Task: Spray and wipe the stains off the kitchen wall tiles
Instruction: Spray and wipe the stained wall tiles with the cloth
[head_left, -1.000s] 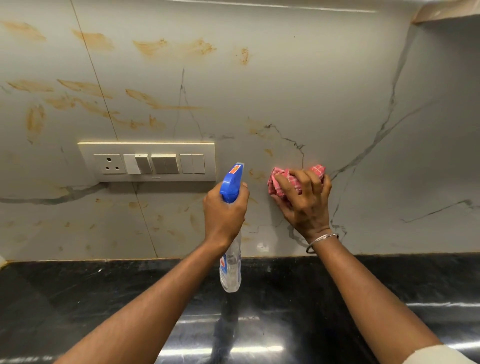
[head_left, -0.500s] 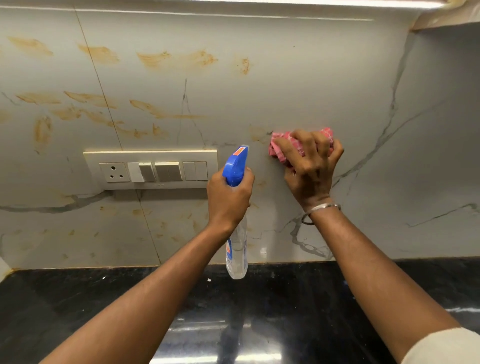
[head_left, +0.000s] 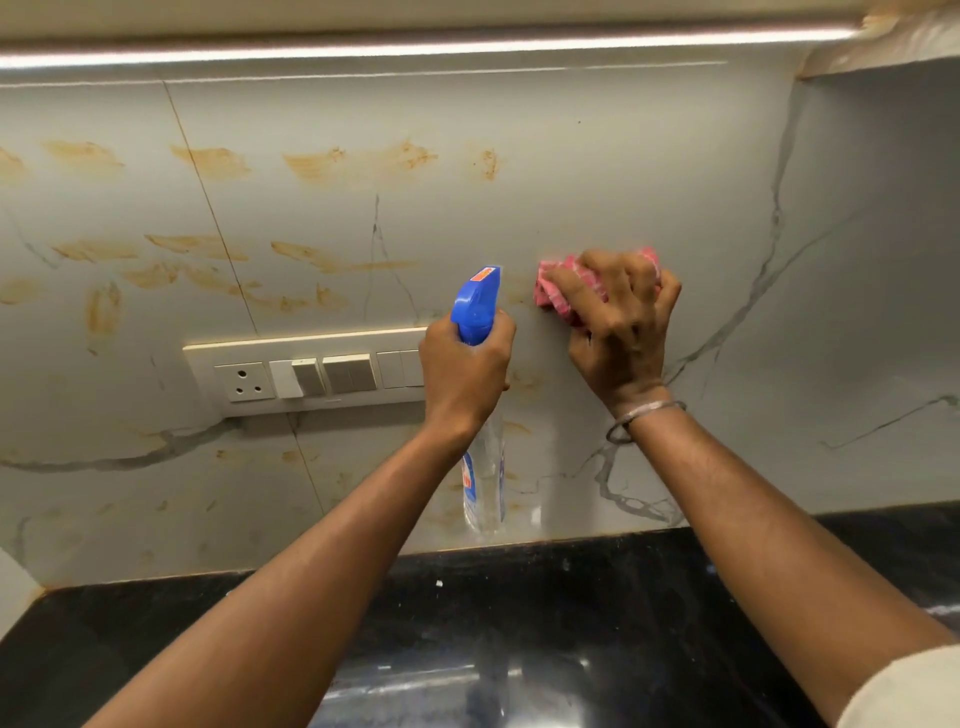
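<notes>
Orange-brown stains (head_left: 208, 161) streak the pale marble-look wall tiles (head_left: 597, 171) across the left half of the wall, in a ragged upper row and a lower band of smears, with fainter specks lower down near the back edge of the counter (head_left: 545, 613). A cream switch panel (head_left: 306, 371) with a socket and several rocker switches is set into the tiles under those smears. Just right of it, covering the panel's right end, the left hand (head_left: 465, 371) grips a spray bottle (head_left: 483, 483) by the neck, fingers (head_left: 501, 338) wrapped tight around it. The blue trigger head points up and toward the wall, and the clear body hangs below the wrist, its base just above the counter's back edge. A few faint orange marks sit on the tile around the bottle. To the right, near the nozzle, the right hand (head_left: 618, 322) presses a bunched pink cloth (head_left: 558, 296) flat against the tile, fingers (head_left: 582, 288) curled and clamped over the cloth, which shows at the left and top of the hand. A thin metal bangle (head_left: 644, 418) circles that wrist. Right of the hand the tiles carry only grey veining. The black glossy counter runs along the bottom, under both forearms.
</notes>
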